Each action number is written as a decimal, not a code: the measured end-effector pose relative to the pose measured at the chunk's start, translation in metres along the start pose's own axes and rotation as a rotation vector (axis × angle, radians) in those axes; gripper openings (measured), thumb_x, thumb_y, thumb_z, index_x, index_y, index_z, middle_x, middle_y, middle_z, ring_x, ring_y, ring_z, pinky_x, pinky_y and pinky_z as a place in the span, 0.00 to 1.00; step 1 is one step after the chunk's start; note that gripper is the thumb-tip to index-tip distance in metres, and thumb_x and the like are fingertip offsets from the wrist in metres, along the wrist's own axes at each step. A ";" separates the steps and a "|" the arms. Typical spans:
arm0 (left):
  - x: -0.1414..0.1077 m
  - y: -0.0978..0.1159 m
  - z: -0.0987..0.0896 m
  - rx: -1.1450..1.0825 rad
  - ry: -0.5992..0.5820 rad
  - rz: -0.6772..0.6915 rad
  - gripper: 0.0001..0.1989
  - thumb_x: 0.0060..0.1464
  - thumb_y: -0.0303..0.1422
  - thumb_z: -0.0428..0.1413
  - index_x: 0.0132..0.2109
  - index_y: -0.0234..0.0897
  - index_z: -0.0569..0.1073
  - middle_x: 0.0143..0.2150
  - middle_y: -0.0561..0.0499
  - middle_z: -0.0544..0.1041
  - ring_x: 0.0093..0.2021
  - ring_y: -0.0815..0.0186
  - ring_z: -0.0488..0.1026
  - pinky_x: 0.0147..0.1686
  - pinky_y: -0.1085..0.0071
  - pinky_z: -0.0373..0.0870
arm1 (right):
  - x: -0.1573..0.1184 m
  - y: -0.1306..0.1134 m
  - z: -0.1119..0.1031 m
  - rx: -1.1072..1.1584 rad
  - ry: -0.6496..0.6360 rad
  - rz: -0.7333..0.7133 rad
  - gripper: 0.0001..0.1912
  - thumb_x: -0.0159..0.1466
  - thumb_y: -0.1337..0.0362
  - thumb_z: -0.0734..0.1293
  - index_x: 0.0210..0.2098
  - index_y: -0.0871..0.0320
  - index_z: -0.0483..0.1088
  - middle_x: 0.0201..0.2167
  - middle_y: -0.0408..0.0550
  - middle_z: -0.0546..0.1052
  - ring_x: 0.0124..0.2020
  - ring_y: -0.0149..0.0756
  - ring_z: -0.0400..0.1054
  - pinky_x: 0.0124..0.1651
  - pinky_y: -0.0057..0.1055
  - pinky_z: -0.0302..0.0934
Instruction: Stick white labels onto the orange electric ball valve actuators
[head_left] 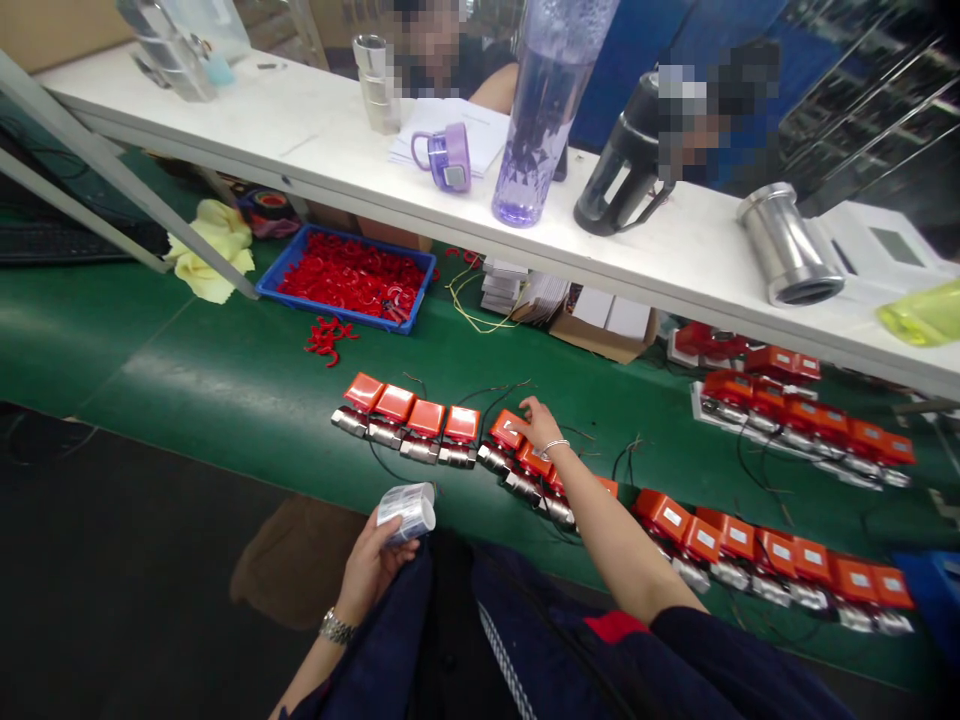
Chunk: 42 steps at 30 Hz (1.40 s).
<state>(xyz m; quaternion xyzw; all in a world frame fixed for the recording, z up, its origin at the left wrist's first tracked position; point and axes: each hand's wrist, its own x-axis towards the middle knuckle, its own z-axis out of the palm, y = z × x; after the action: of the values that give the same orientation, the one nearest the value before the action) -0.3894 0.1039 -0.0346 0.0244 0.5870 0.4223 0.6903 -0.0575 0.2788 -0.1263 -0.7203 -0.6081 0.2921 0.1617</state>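
Note:
My left hand (pixel 377 560), with a metal watch on the wrist, is wrapped round a roll of white labels (pixel 407 511) near the table's front edge. My right hand (pixel 538 428) is at an orange box-shaped unit (pixel 507 428) with a metal fitting below it; its fingers touch the top near a white label. Whether the fingertips pinch anything is too small to tell. To the left stand several orange units (pixel 426 418) whose tops show no label. A long row of orange units (pixel 703 539) with white labels runs to the right.
A blue tray (pixel 262 287) of red clips stands at the back left, loose red clips (pixel 328 337) before it. A white shelf (pixel 315 150) crosses above the green table (pixel 225 350), bearing bottles and cups. More orange units (pixel 806 412) stand at the back right. People sit beyond.

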 end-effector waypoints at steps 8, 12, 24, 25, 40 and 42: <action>0.002 0.007 0.011 0.346 -0.097 0.263 0.30 0.51 0.41 0.67 0.58 0.37 0.70 0.53 0.42 0.77 0.42 0.56 0.79 0.28 0.64 0.83 | -0.057 -0.102 -0.018 0.259 -0.071 -0.233 0.09 0.69 0.62 0.65 0.43 0.57 0.76 0.42 0.51 0.77 0.44 0.40 0.71 0.51 0.37 0.65; -0.002 0.012 0.017 0.456 -0.158 0.330 0.28 0.54 0.43 0.64 0.58 0.36 0.69 0.49 0.45 0.77 0.42 0.57 0.78 0.30 0.64 0.84 | -0.113 -0.163 -0.007 0.365 -0.222 -0.529 0.08 0.67 0.62 0.70 0.45 0.50 0.78 0.43 0.46 0.77 0.48 0.40 0.70 0.54 0.37 0.64; -0.005 0.023 -0.005 0.812 -0.180 0.606 0.23 0.55 0.38 0.59 0.58 0.36 0.71 0.48 0.45 0.77 0.43 0.58 0.76 0.41 0.62 0.78 | -0.124 -0.202 0.021 0.196 -0.200 -0.603 0.07 0.67 0.63 0.71 0.44 0.53 0.78 0.40 0.47 0.79 0.48 0.44 0.66 0.55 0.41 0.62; -0.004 0.025 -0.006 0.848 -0.176 0.632 0.23 0.55 0.37 0.59 0.58 0.36 0.71 0.48 0.45 0.77 0.44 0.57 0.75 0.46 0.60 0.76 | -0.126 -0.204 0.021 0.178 -0.190 -0.623 0.07 0.67 0.64 0.71 0.45 0.53 0.78 0.40 0.47 0.79 0.48 0.44 0.66 0.54 0.41 0.62; -0.005 0.038 -0.014 1.068 -0.186 0.759 0.22 0.56 0.34 0.56 0.58 0.36 0.69 0.52 0.43 0.75 0.51 0.55 0.72 0.54 0.59 0.69 | -0.141 -0.211 0.043 0.143 -0.136 -0.510 0.03 0.69 0.66 0.67 0.39 0.55 0.74 0.38 0.47 0.80 0.40 0.41 0.73 0.47 0.36 0.63; -0.004 0.038 -0.014 1.077 -0.176 0.758 0.22 0.56 0.34 0.56 0.57 0.36 0.69 0.51 0.43 0.75 0.50 0.56 0.72 0.53 0.60 0.69 | -0.143 -0.213 0.043 0.152 -0.144 -0.512 0.03 0.69 0.66 0.67 0.39 0.55 0.73 0.39 0.47 0.80 0.41 0.41 0.73 0.47 0.37 0.63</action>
<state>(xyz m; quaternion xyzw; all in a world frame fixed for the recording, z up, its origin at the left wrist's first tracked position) -0.4223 0.1195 -0.0156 0.6053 0.6082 0.2798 0.4306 -0.2637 0.1788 -0.0021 -0.5063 -0.7567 0.3369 0.2401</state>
